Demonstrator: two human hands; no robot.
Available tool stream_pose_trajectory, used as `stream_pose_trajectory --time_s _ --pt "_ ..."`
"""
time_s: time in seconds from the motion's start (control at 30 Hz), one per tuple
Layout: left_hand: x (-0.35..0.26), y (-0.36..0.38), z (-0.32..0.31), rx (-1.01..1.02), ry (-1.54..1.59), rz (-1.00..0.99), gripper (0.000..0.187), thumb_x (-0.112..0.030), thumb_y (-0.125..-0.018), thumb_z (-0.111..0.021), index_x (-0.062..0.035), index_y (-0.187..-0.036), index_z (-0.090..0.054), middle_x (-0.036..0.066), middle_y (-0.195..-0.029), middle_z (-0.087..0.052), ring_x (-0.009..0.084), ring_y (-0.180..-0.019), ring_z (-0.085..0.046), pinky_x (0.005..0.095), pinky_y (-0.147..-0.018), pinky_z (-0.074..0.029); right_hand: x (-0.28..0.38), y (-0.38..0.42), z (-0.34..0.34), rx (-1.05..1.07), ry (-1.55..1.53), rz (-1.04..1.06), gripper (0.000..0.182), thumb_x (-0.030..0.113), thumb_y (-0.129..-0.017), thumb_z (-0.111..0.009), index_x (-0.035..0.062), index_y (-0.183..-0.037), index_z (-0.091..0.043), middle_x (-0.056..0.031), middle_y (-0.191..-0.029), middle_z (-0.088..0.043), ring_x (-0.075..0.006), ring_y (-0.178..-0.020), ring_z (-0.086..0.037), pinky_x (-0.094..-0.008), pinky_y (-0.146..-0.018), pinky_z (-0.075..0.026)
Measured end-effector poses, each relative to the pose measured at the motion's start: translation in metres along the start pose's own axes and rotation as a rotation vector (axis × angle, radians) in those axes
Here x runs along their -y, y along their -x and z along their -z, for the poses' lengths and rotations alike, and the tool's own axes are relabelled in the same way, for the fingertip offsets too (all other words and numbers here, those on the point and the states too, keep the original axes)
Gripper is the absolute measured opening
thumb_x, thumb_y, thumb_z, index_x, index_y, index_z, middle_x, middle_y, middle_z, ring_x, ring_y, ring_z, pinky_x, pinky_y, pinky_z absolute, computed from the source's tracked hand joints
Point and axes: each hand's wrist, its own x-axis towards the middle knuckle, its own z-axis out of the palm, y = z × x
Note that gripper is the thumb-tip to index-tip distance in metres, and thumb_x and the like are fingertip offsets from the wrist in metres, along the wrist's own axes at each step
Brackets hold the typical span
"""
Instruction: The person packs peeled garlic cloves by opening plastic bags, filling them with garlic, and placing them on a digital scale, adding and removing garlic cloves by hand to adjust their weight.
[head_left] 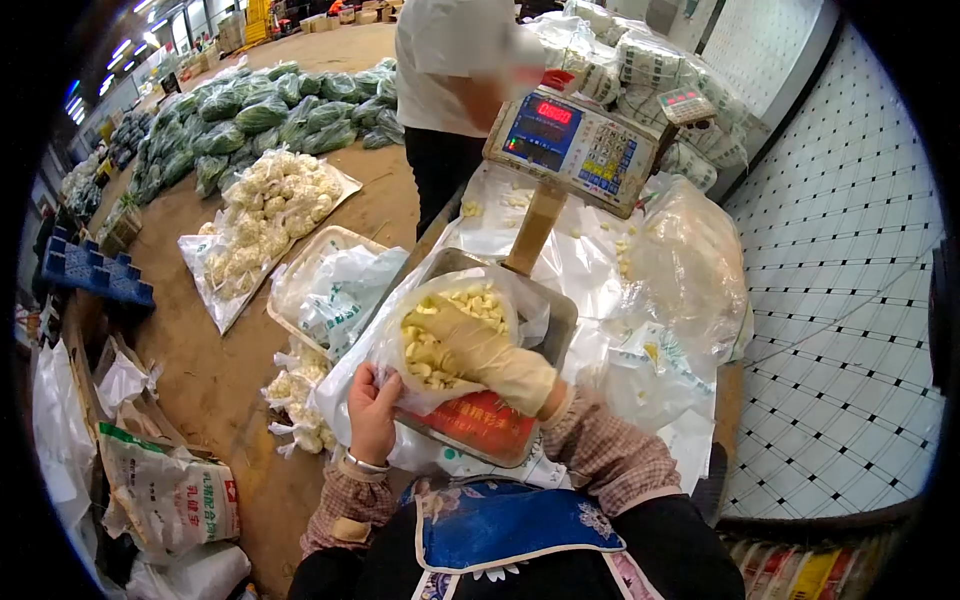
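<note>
A clear plastic bag (402, 372) of peeled garlic cloves (432, 372) sits with its mouth turned up on the metal pan of a scale (562, 325). My left hand (373, 415), bare, has its thumb and fingers closed on the bag's near left edge. Inside the bag, my right hand (470, 348) in a pale rubber glove lies over the cloves, its fingers stretched out and their tips partly buried. Above the bag stands the scale's display (570, 145), with lit red digits. Under the bag, a red printed patch (475, 425) shows on the pan.
Across the table stands a person in white (450, 60). A large clear plastic bag (690, 265) lies on the right. Left of the table are a basket (290, 290) lined with plastic and bagged garlic bulbs (265, 215). Green bagged produce (250, 115) is piled behind. A tiled wall (840, 290) borders the right.
</note>
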Motion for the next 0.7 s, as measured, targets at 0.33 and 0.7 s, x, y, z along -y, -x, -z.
stream_pose_trajectory --time_s 0.33,0.7 --pt "-0.001 -0.003 0.0 0.004 0.006 0.007 0.014 -0.004 -0.081 -0.05 -0.0035 -0.095 -0.044 0.001 -0.087 -0.053 0.0063 -0.074 -0.05 0.0199 -0.068 -0.041 -0.047 0.044 0.133 -0.605 0.855 0.226 0.047 0.026 -0.073 -0.061 -0.0014 -0.108 -0.048 -0.0152 -0.093 -0.056 -0.0227 -0.082 -0.054 -0.0309 -0.073 -0.043" --pt "-0.064 -0.007 -0.048 0.161 -0.046 -0.161 0.016 -0.001 -0.082 -0.046 -0.0017 -0.097 -0.049 0.002 -0.078 -0.053 0.0069 -0.062 -0.051 0.0186 -0.053 -0.041 0.085 0.084 0.164 -0.325 -0.016 0.271 0.02 0.013 -0.08 -0.057 -0.0019 -0.093 -0.052 -0.0078 -0.08 -0.056 -0.0136 -0.071 -0.054 -0.0234 -0.065 -0.047"
